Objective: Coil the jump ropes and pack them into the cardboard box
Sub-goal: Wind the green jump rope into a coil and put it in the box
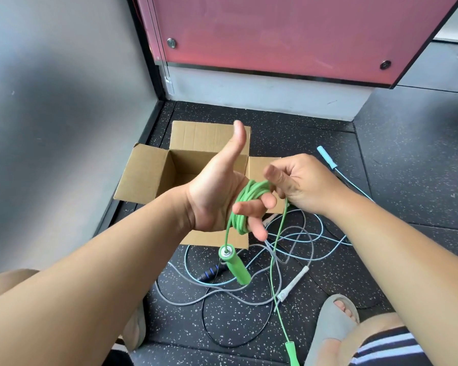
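Four jump ropes (249,204) (354,186) (294,283) (209,273), one cardboard box (148,175), two hands (214,196) (304,180)

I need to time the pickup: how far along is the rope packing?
Done: nothing packed yet; no rope shows in the box. In hand: the green rope is partly wound round the left hand, the right hand pinching the loose length. Left: the blue rope, grey rope and black rope lie tangled on the floor.
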